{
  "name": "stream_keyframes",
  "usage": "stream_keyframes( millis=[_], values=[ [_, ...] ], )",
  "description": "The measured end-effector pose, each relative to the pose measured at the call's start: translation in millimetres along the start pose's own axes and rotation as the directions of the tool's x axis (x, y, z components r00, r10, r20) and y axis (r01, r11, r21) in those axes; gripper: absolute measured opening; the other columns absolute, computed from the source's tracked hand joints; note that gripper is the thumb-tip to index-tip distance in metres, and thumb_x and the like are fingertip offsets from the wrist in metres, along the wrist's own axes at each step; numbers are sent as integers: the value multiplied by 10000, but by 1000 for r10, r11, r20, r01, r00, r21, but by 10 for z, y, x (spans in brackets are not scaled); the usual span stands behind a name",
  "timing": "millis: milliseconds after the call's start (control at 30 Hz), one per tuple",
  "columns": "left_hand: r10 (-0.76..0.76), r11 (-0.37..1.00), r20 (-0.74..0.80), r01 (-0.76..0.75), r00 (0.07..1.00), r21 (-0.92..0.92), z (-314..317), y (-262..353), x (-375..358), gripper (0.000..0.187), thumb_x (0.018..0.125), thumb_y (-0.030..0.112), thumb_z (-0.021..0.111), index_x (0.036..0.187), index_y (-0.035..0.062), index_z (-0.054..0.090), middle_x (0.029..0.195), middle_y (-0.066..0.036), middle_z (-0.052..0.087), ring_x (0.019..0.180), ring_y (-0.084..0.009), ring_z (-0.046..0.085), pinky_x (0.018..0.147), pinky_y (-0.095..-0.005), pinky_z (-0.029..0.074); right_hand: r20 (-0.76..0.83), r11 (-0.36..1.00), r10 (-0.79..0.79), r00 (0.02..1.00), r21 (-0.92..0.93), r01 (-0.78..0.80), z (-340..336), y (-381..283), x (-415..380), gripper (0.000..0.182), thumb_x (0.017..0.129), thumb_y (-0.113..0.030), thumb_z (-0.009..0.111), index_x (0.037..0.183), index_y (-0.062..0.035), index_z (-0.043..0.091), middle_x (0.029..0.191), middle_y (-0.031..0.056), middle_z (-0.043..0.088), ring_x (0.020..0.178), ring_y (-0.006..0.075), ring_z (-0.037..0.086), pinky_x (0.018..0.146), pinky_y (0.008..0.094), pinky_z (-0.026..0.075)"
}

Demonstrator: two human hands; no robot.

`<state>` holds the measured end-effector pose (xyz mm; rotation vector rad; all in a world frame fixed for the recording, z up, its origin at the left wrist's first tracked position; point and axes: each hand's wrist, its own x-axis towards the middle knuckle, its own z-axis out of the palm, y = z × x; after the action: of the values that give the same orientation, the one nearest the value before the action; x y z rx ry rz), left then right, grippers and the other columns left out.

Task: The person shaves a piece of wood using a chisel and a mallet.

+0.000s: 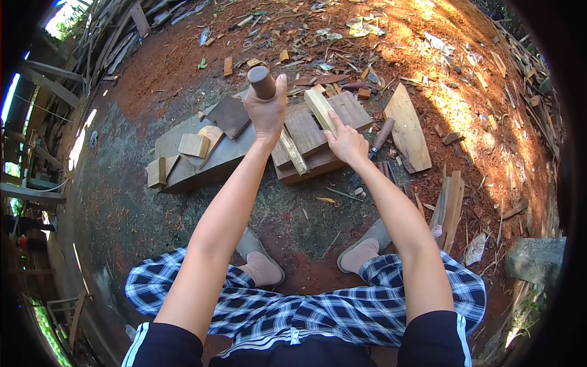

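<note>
The left hand [266, 114] curls tight round a wooden handle [262, 83]. The right hand [350, 145] grips a wood stick [319, 106], likely to steady it; fingers should keep clear.

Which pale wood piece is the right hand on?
The thick squared bar over the brown timber, with the right hand at its near end. The thin strip and the offcuts, all farther left, are untouched by that hand.

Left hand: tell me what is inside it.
The left hand grips a round brown handle. Its top end sticks out; the part inside the fist is covered.
</note>
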<state>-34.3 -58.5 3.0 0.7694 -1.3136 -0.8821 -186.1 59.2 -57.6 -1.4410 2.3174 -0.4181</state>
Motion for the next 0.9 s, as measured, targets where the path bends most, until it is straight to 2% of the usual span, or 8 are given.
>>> stream_keyframes(
  millis=[133,167,367,433,633,700,767,900],
  values=[
    [-8,998,-149,0,989,-59,91,15,42,264,884,171,765,713,71,590,604,16,589,521,-59,544,492,-240,417,-32,945,102,994,316,-87,99,-41,-78,670,915,-487,564,1523,-363,310,1147,251,683,1027,465,663,898,533,523],
    [-26,997,-219,10,975,-71,93,26,61,275,891,169,759,702,77,581,593,13,584,513,-60,545,481,-236,414,-77,937,73,994,346,-42,143,-54,-142,708,897,-492,586,1523,-304,314,1073,233,711,996,450,679,865,533,537],
    [2,994,-180,-22,984,-111,82,-27,152,282,902,151,753,710,84,558,595,11,579,484,-63,532,455,-229,405,43,973,-44,998,229,33,229,-194,-416,989,784,-667,680,1570,-296,206,1281,229,630,1135,433,635,925,496,523],
    [-98,971,-174,56,980,-231,25,-5,266,245,905,124,747,840,76,516,628,-18,555,461,-88,522,443,-248,439,69,958,1,998,285,-21,279,-185,-410,1068,751,-663,728,1582,-296,165,1320,226,601,1164,431,619,933,486,526],
    [-505,856,-520,322,689,-404,-499,-303,814,242,916,128,694,849,65,471,579,-22,513,416,-128,499,404,-301,483,60,934,-14,998,357,-8,323,-148,-404,1103,743,-605,772,1589,-292,139,1330,255,589,1175,435,614,954,485,517],
    [-502,853,-529,292,685,-432,-552,-253,775,262,916,131,694,834,70,452,584,-25,510,425,-129,490,415,-307,475,70,933,-14,997,360,-12,321,-131,-374,1118,737,-600,779,1592,-271,136,1341,260,582,1190,433,607,967,484,510],
    [-427,865,-394,241,814,-440,-581,-110,710,288,916,148,701,832,74,436,595,-28,514,441,-133,494,438,-315,468,49,915,-25,999,404,3,338,-138,-389,1097,753,-545,790,1588,-241,147,1342,266,580,1202,433,599,986,482,499],
    [-400,831,-234,243,886,-501,-416,157,565,286,917,150,705,846,86,436,602,-35,511,446,-144,483,462,-336,464,7,838,-47,999,544,35,458,-211,-434,1025,795,-433,787,1579,-215,165,1342,275,577,1216,438,588,1014,479,481]
  ],
)
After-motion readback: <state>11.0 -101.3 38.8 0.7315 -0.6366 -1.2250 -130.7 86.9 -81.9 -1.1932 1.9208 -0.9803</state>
